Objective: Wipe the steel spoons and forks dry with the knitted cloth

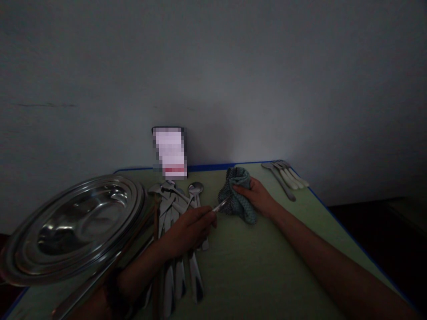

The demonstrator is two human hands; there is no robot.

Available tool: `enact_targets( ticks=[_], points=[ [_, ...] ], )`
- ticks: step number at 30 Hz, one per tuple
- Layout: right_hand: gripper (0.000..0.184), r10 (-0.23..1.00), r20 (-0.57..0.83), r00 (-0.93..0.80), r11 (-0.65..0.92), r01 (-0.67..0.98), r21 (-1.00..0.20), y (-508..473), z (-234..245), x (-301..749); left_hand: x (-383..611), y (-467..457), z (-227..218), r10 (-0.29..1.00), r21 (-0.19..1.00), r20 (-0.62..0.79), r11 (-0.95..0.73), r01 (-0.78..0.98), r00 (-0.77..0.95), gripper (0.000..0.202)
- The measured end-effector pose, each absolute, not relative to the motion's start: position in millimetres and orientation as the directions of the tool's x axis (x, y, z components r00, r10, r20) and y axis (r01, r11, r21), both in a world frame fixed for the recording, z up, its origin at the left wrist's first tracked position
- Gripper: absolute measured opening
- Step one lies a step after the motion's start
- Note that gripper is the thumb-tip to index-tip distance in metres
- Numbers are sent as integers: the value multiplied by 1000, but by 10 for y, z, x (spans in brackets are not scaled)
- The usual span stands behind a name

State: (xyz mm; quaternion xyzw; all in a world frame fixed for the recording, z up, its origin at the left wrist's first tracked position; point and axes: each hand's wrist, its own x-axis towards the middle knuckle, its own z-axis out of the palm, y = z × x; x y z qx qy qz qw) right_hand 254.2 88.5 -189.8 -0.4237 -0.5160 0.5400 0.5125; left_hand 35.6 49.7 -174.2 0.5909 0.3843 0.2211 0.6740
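Note:
My left hand [191, 226] is closed on the end of a piece of cutlery [220, 205], whose pale, shiny handle points right. Its far end disappears into a folded grey-green cloth [245, 206], so I cannot tell if it is a spoon or a fork. Gripping that cloth, my right hand [260, 198] has its thumb on top and the fabric bunched around the utensil. Under and beside my left hand lies a loose pile of metal spoons [196, 189] and other cutlery, partly covered by my forearm.
On the left are stacked oval metal trays [133, 195]. A phone [171, 151] with a blurred screen leans against the wall [267, 89]. Several forks with pale handles [293, 180] and a metal spoon [282, 184] lie at the green table's [253, 271] far right corner.

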Motion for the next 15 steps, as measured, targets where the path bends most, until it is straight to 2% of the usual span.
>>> enact_targets(
  ticks=[8, 15],
  points=[
    [26, 990, 141, 12, 141, 24, -990, 907, -1882, 2555, 372, 485, -1726, 753, 969, -239, 225, 101, 614, 29],
    [14, 992, 91, -91, 88, -33, -996, 877, -1884, 2596, 358, 514, -1766, 768, 973, -222, 210, 91, 600, 29]
  ],
)
